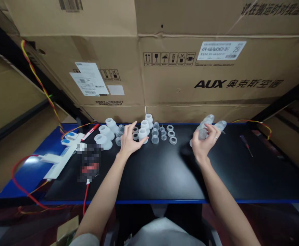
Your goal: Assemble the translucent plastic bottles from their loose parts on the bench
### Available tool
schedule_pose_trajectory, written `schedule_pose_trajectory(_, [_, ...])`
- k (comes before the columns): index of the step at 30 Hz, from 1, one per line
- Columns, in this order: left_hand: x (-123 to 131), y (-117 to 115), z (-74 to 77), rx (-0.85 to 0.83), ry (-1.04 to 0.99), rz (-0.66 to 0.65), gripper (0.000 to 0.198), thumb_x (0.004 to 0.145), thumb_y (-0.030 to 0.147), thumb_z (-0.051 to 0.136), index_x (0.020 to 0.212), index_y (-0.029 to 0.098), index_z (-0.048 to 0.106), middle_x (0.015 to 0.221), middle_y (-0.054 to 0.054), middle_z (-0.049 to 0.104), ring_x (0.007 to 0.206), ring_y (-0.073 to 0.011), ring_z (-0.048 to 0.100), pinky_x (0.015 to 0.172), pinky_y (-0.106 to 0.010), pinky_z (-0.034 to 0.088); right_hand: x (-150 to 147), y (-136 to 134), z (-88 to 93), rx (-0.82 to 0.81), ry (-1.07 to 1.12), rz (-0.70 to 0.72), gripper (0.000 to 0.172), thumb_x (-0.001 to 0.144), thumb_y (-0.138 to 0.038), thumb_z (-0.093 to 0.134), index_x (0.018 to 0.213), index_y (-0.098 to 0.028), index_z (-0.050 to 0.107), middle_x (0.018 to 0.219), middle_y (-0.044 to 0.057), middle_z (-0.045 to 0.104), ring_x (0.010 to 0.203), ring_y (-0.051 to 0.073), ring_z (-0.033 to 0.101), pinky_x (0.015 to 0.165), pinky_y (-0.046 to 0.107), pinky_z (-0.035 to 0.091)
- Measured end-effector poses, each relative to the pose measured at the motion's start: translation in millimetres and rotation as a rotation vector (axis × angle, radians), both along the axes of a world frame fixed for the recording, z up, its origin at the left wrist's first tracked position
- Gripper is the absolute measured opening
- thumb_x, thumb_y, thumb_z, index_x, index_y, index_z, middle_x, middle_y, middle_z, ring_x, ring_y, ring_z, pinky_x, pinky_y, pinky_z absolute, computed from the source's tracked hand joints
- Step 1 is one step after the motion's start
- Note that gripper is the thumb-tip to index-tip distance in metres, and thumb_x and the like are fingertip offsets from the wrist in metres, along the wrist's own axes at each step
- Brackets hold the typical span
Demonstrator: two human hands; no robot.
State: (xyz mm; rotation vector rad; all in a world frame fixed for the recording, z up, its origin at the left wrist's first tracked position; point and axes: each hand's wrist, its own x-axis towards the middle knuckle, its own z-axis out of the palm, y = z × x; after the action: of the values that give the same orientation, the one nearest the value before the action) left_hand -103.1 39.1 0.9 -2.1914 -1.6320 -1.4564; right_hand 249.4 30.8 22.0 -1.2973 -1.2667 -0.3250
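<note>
Translucent silicone cups (pixel 149 131) lie scattered along the far edge of the black table (pixel 159 171), and the left hand (pixel 130 140) rests among them, fingers spread loosely and the fingertips touching one white cup (pixel 142 134); it closes on nothing. Just beyond the fingers sit small clear caps (pixel 154 138) and flat rings (pixel 172 140), while three larger white funnel-shaped pieces (pixel 105 135) stand to the left of the hand. The right hand (pixel 203 143), well apart to the right, is curled around a small clear piece (pixel 202 134), with two clear bottles (pixel 213 122) lying just behind it. Farther right a small screwdriver (pixel 246 145) lies on the table. At the left end are a white power strip (pixel 62 153), a red marker (pixel 90 132) and red cables (pixel 23 191). Cardboard boxes (pixel 190 68) wall off the back.
</note>
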Motion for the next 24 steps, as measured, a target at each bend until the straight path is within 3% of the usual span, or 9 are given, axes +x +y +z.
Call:
schedule_pose_trajectory(3, [14,-7,-5.0,0.308,0.023,0.03,0.096,0.076,0.05,0.09,0.155,0.014,0.05,0.129,-0.019,0.058,0.114,-0.0313,0.065,0.089,-0.041,0.06,-5,-2,-1.6,-0.007,-0.001,0.052,0.036,0.096,-0.036,0.068,0.127,-0.02,0.059,0.124,0.015,0.06,0.124,0.034,0.059,0.103,0.055,0.053])
schedule_pose_trajectory(5, [30,-16,-7.0,0.457,0.051,-0.031,0.08,0.078,0.038,0.088,0.148,0.015,0.056,0.122,-0.017,0.06,0.113,-0.0311,0.065,0.093,-0.043,0.059,-8,-2,-3.9,-0.014,0.012,0.055,0.041,0.095,-0.04,0.071,0.128,-0.02,0.06,0.124,0.015,0.063,0.123,0.034,0.061,0.103,0.055,0.053])
schedule_pose_trajectory(7, [50,-26,-7.9,0.48,0.071,-0.138,0.063,0.081,0.027,0.084,0.139,0.017,0.062,0.113,-0.013,0.063,0.104,-0.0273,0.067,0.089,-0.04,0.059,-11,-1,-7.4,-0.034,0.045,0.045,0.044,0.093,-0.043,0.073,0.128,-0.019,0.06,0.125,0.016,0.065,0.121,0.034,0.063,0.103,0.054,0.054])
schedule_pose_trajectory(10, [78,-39,-9.6,0.368,0.087,-0.358,0.039,0.087,0.02,0.076,0.125,0.018,0.069,0.103,-0.01,0.068,0.091,-0.0218,0.069,0.081,-0.034,0.058,-13,3,-13.0,-0.104,0.124,0.072,0.045,0.093,-0.044,0.073,0.128,-0.019,0.061,0.12,0.014,0.071,0.112,0.03,0.069,0.102,0.05,0.054])
schedule_pose_trajectory(13, [91,-44,-13.7,0.246,0.082,-0.522,0.027,0.092,0.019,0.07,0.119,0.018,0.071,0.099,-0.008,0.072,0.085,-0.0192,0.07,0.077,-0.032,0.058,-13,5,-15.8,-0.2,0.196,0.141,0.04,0.096,-0.044,0.068,0.128,-0.019,0.063,0.105,0.009,0.075,0.096,0.026,0.073,0.095,0.045,0.056])
schedule_pose_trajectory(18, [88,-42,-16.9,0.057,0.051,-0.576,0.019,0.097,0.02,0.066,0.115,0.019,0.072,0.098,-0.006,0.075,0.083,-0.0181,0.071,0.075,-0.031,0.057,-13,-2,-10.0,-0.193,0.276,0.206,0.034,0.097,-0.046,0.069,0.119,-0.019,0.068,0.1,0.007,0.074,0.088,0.024,0.07,0.087,0.042,0.055])
schedule_pose_trajectory(20, [87,-43,-15.2,-0.02,0.019,-0.558,0.025,0.097,0.027,0.069,0.121,0.019,0.071,0.106,-0.008,0.075,0.093,-0.0203,0.073,0.082,-0.032,0.059,-20,-9,-5.5,-0.171,0.366,0.331,0.033,0.096,-0.045,0.073,0.117,-0.021,0.066,0.096,0.005,0.072,0.083,0.023,0.07,0.082,0.039,0.056])
schedule_pose_trajectory(24, [91,-52,-12.8,-0.227,-0.035,-0.591,0.063,0.088,0.046,0.08,0.142,0.02,0.061,0.128,-0.012,0.072,0.11,-0.0259,0.072,0.09,-0.037,0.059,-48,-29,0.2,-0.303,0.678,0.749,0.031,0.097,-0.046,0.075,0.117,-0.026,0.061,0.091,0.002,0.071,0.078,0.021,0.071,0.075,0.036,0.058])
